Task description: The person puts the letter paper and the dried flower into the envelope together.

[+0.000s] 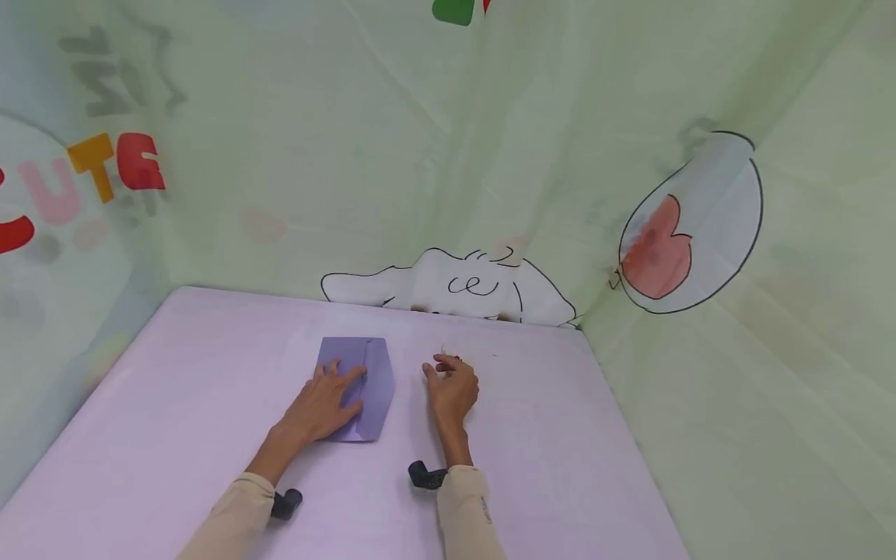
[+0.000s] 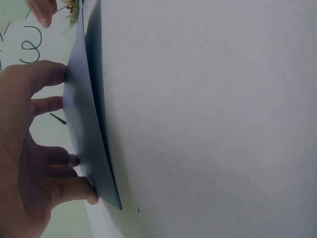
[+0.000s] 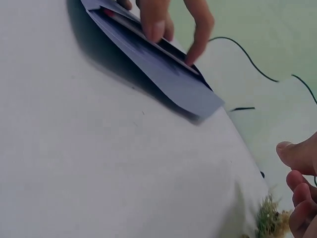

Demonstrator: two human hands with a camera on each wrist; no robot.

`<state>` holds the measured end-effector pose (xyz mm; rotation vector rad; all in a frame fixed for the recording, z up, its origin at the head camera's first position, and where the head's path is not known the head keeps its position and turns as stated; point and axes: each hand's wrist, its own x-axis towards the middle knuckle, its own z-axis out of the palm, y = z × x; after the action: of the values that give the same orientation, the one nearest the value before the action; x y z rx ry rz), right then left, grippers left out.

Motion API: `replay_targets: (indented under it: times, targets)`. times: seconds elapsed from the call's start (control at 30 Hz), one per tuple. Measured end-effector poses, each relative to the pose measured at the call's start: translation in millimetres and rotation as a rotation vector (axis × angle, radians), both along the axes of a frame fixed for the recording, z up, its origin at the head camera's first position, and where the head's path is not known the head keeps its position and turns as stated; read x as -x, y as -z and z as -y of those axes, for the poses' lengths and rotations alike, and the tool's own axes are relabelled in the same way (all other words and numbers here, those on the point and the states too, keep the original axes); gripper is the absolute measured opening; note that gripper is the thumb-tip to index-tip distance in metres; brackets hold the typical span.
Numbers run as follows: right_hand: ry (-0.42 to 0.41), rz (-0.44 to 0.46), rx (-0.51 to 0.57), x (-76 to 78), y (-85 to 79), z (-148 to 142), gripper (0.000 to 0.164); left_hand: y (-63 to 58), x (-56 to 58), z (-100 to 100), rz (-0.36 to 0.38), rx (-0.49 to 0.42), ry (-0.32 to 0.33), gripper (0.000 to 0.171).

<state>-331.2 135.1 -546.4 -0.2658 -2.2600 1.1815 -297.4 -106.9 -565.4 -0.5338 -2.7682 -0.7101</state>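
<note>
A purple paper envelope point(image 1: 379, 389) lies on the table, its flap standing partly raised on the right side. My left hand point(image 1: 323, 406) rests on it with fingers spread, fingertips pressing the paper. In the right wrist view a pale edge with a red spot point(image 3: 108, 13) shows inside the opening. To the right of the envelope, my right hand point(image 1: 453, 390) is held over the table, thumb apart from loosely bent fingers and nothing between them. Close by it is a small bunch of dried flowers point(image 3: 270, 218), mostly hidden behind the hand in the head view.
The table point(image 1: 560, 467) has a pale pinkish cover. Cloth walls point(image 1: 315, 155) with printed cartoon shapes and letters stand behind it and at both sides. Dark camera mounts point(image 1: 425, 476) are strapped to the wrists, near the cream sleeves point(image 1: 465, 505).
</note>
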Motion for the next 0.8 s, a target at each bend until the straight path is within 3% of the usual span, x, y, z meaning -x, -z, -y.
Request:
replay_targets:
  times: [0.1, 0.2, 0.4, 0.53, 0.8]
  targets:
    - [0.025, -0.018, 0.026, -1.2, 0.8, -6, 0.023, -9.8, -6.2, 2, 0.049, 0.006, -0.009, 0.056]
    - [0.069, -0.022, 0.049, -2.1, 2.6, -14, 0.027, -10.6, -6.9, 3, 0.076, 0.027, -0.016, 0.056]
    - [0.181, 0.026, 0.104, -5.9, 8.2, -28, 0.031, -8.9, -6.5, 2, 0.031, 0.018, -0.005, 0.056]
    - [0.207, 0.052, 0.118, -8.7, 11.5, -34, 0.032, -7.7, -5.6, 0, -0.006, 0.013, 0.002, 0.056]
    - [0.245, 0.124, 0.102, -9.2, 20.7, -39, 0.028, -9.7, -6.2, -1, 0.051, 0.032, 0.004, 0.055]
